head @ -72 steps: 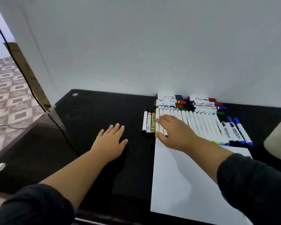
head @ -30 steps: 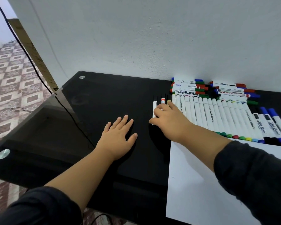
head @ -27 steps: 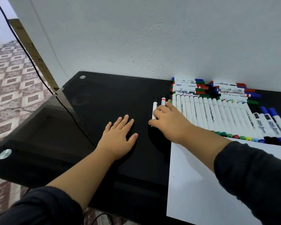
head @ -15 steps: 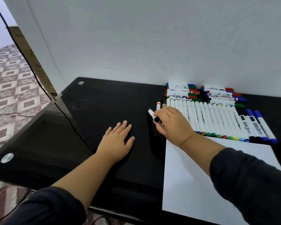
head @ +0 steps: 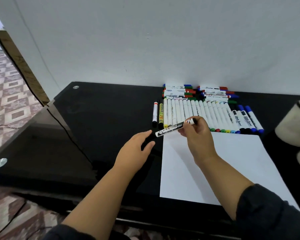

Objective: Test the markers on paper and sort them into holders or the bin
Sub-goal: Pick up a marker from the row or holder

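Observation:
My right hand holds a white marker with a black cap above the top left corner of the white paper sheet. The marker lies nearly level, its black cap pointing left. My left hand hovers over the black table, thumb and fingers closing round the black cap end. A long row of white markers with coloured ends lies side by side behind the paper. A stack of boxed markers sits against the wall.
Two loose markers, one white and one yellow, lie left of the row. A pale round holder stands at the right edge. The black glass table ends at the front and left, with patterned floor beyond.
My right hand lifted the black-capped marker off the table and brought it over the paper's corner. My left hand rose from lying flat and moved right to the marker's cap.

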Available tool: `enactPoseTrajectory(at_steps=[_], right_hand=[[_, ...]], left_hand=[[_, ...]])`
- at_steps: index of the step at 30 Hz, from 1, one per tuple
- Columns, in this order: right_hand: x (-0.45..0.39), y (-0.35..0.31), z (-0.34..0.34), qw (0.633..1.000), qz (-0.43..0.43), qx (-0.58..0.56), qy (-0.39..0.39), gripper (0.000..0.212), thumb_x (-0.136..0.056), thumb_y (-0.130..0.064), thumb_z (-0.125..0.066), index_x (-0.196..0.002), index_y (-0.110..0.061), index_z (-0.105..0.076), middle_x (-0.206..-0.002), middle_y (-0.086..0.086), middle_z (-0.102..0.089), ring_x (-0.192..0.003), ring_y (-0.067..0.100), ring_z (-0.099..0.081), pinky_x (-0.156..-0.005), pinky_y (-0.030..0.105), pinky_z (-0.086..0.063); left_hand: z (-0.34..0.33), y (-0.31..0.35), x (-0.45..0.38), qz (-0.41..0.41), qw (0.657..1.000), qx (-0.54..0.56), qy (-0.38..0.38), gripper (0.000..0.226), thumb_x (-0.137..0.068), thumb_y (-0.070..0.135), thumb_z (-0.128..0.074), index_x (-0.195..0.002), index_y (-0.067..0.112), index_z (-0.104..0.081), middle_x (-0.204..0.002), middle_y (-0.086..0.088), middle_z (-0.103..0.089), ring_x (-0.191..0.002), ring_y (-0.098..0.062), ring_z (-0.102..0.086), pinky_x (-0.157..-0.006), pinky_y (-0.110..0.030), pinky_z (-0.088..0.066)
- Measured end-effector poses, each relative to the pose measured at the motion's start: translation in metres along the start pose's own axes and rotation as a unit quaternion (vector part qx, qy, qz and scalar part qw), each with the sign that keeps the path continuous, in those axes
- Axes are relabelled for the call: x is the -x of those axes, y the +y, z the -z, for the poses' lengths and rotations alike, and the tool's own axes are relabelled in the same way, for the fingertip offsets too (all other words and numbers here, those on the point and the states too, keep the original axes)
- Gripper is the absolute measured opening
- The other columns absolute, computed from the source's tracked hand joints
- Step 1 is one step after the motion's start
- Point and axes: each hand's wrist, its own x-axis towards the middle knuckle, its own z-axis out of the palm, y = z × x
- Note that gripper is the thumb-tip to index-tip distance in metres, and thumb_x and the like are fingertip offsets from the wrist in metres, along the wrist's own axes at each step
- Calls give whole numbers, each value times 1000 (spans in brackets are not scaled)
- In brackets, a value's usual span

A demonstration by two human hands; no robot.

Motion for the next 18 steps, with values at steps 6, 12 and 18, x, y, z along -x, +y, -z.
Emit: enactPoseTrajectory(at_steps=[6,12,18], right_hand=[[12,-4,27,989,-83,-94,81,14,-95,-17,-49,-82,-14,-55,-65,-2,-56,-65,12,-54,-71,32,-49],[22,-1,33,982,-155,-105,15,20,-95,-25,-50,-85,-11,-60,-54,-1,-50,-52,15,-42,-53,28,-38],[28,2,26,986,-157,-47,-4,31,-93,-40,-55,-77,-14,-56,-49,-3,-44,-47,14,-33,-50,26,-31]], left_hand=[[-8,32,13,2,999,38,-26,33,-94,33,-52,-127,34,-56,-97,23,-50,-84,3,-50,-66,-7,-34],[-17,49,19,-36,999,22,-33,36,-92,36,-56,-127,31,-57,-88,21,-47,-78,5,-47,-64,-6,-35],[-26,55,19,-62,997,-35,-43,40,-92,39,-54,-130,29,-54,-95,16,-47,-82,-1,-45,-72,-14,-37]])
